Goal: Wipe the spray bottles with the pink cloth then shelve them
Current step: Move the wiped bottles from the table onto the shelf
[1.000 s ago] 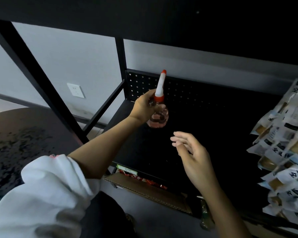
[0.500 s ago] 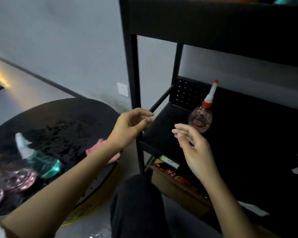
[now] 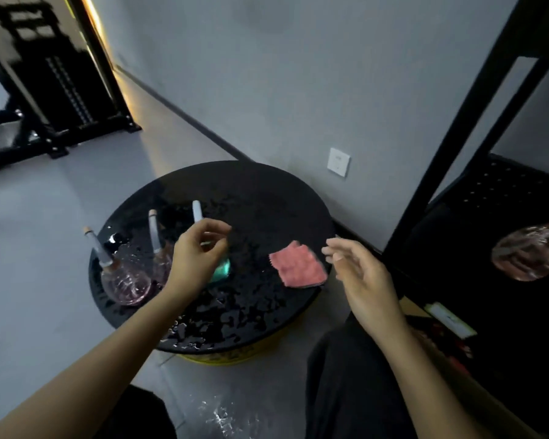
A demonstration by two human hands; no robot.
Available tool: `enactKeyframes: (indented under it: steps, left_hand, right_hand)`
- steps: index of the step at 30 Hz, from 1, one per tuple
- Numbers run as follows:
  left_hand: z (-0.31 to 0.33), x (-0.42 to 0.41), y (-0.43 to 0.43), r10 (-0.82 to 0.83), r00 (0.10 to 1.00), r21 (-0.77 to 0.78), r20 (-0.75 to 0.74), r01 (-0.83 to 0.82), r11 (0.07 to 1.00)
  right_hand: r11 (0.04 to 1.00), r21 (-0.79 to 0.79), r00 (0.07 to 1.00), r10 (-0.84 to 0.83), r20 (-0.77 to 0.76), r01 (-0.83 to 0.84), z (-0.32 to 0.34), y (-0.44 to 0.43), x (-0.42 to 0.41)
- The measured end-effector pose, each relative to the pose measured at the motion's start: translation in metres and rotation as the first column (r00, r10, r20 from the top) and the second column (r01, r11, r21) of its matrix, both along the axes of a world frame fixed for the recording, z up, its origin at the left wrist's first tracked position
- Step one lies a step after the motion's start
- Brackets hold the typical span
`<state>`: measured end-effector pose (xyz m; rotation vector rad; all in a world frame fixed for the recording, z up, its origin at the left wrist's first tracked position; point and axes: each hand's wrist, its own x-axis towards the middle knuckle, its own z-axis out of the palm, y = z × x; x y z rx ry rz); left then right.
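Note:
On the round black table (image 3: 267,191) lies the pink cloth (image 3: 298,264) near its right edge. Three spray bottles stand at the table's left: a pink one (image 3: 121,277), a second pink one (image 3: 157,248), and a green one (image 3: 221,269) mostly hidden behind my left hand (image 3: 194,258). That hand hovers over the green bottle, fingers curled but apart, holding nothing. My right hand (image 3: 362,280) floats open just right of the cloth. Another pink bottle with an orange collar (image 3: 526,255) sits on the black shelf (image 3: 501,198) at the right.
The table surface is wet with droplets and sits on a yellow base (image 3: 222,359). A black shelf post (image 3: 457,128) rises between the table and the shelf. A wall socket (image 3: 338,162) is behind. Boxes (image 3: 441,318) lie under the shelf. My knees are below.
My left hand let go of the pink bottle on the shelf and swung left over the table. The view turned from the shelf to the table; the right hand stayed open.

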<state>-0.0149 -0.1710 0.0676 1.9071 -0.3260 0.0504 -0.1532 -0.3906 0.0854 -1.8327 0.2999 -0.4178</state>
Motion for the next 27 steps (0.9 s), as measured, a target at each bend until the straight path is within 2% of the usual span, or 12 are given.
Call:
enactKeyframes:
  steps: [4,8,13,16,19,27]
  left_hand:
    - [-0.023,0.015,0.033,0.143,0.989,0.040,-0.045,-0.142,0.989]
    - [-0.043,0.029,0.044,0.196,0.973,0.068,-0.118,-0.189,0.980]
    - [-0.069,0.055,0.045,0.143,0.964,0.171,-0.223,-0.106,0.980]
    - [-0.080,0.072,0.038,0.094,0.974,0.221,-0.208,-0.047,0.974]
    - [-0.084,0.086,0.030,0.065,0.985,0.212,-0.160,-0.030,0.977]
    - [-0.093,0.094,0.021,0.065,0.982,0.151,-0.176,-0.038,0.988]
  right_hand:
    - [0.998,0.018,0.998,0.056,-0.034,-0.056,-0.008,0.029,0.018]
    - [0.996,-0.002,0.994,0.092,-0.055,-0.093,-0.014,0.049,0.033]
    - [0.994,-0.005,0.990,0.104,-0.094,-0.105,-0.030,0.062,0.050]
    - [0.994,0.001,0.986,0.112,-0.121,-0.112,-0.037,0.064,0.054]
    - [0.993,-0.001,0.982,0.116,-0.148,-0.118,-0.040,0.064,0.055]
    - [0.993,0.019,0.977,0.116,-0.180,-0.115,-0.048,0.054,0.056]
